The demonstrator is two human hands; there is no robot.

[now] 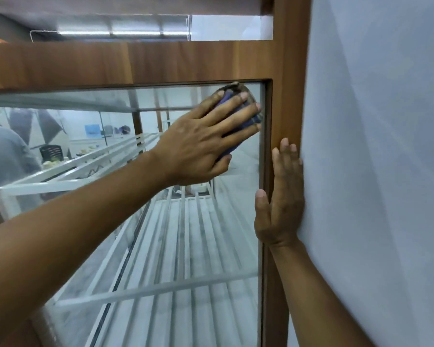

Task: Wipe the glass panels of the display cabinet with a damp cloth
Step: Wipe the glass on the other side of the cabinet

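L hand [198, 146], fingers flat & spread, presses blue cloth [229, 93] on glass panel [186, 246] at top-R corner, R hand [281, 196] lies flat on wood frame [283, 108]; w/ no real grip, cloth could slip out.

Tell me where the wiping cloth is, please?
Find the big glass panel in the brown wooden frame. Go to its top right corner, where the left hand presses flat on the glass. The cloth is the dark blue bundle peeking out from under that hand, unlike the clear glass and brown wood.
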